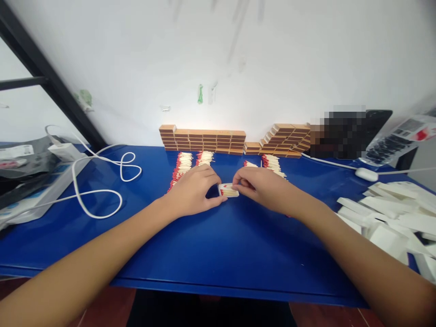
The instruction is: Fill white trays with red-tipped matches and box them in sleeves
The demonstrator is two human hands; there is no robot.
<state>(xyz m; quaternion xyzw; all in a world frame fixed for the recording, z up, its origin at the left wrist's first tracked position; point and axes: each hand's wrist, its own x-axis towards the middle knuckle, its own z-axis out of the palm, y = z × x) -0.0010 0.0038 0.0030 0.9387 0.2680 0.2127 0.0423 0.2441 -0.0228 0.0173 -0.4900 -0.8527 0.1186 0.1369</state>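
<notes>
Directly between both hands (197,188) (257,184) lies a matchbox tray (232,196).

A white wall (289,59) rose beyond the hands (195,188), marked high up by blurred grey streaks (239,22). Left of them, a dark frame (57,91) slanted down. The glossy blue bench (218,250) spread beneath them; below its near edge, the floor (323,315) was reddish, possibly tiled.
</notes>
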